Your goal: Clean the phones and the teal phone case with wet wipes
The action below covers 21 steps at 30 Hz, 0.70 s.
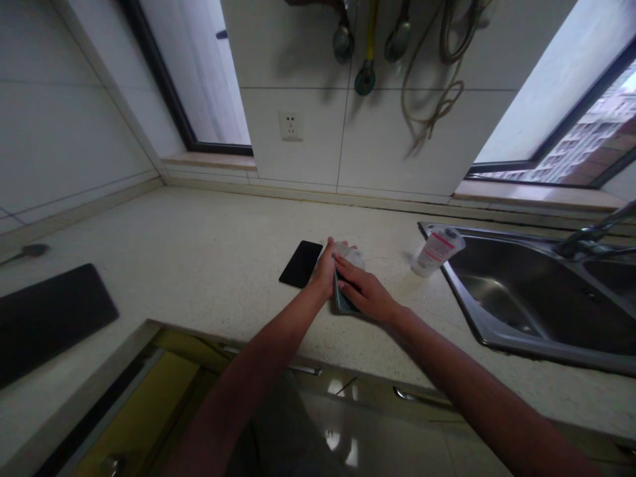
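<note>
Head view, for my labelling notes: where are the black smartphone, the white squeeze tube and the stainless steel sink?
black smartphone (301, 264), head view, on its dark screen
white squeeze tube (437, 252), head view, on its red-striped label
stainless steel sink (541, 353), head view, on its front rim

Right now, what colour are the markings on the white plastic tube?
The white plastic tube has pinkish-red markings; head view.

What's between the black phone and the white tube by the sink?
In the head view, the left hand and right hand are there, touching a dark flat device and a whitish packet.
</note>
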Motion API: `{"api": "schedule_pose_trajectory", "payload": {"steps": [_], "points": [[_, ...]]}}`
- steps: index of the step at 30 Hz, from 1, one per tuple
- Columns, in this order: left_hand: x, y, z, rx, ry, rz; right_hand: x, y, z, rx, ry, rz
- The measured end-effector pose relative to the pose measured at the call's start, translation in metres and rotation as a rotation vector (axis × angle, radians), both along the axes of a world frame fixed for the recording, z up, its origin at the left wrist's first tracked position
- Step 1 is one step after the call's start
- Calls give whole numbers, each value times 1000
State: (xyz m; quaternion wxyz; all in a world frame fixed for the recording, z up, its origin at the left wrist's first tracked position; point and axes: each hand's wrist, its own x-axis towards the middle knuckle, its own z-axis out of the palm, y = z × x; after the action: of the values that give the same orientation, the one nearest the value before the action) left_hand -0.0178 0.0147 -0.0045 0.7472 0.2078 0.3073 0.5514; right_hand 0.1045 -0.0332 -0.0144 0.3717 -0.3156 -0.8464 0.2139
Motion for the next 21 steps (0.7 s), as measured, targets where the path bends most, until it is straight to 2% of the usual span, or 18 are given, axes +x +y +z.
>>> {"api": "schedule_pose_trajectory", "payload": {"steps": [6,9,13,15,21], "points": [[-8,2,8,-34,-102,30,7,-12,18,7,56,72],[-9,3,8,-35,-121,26,11,-12,25,46,65,49],[-8,3,11,-23,-142,-33,11,-7,25,129,22,-39],[-8,2,13,-21,-155,-29,9,-6,23,129,-12,-40],[-13,5,12,-47,-154,49,3,-15,25,95,-60,157]]}}
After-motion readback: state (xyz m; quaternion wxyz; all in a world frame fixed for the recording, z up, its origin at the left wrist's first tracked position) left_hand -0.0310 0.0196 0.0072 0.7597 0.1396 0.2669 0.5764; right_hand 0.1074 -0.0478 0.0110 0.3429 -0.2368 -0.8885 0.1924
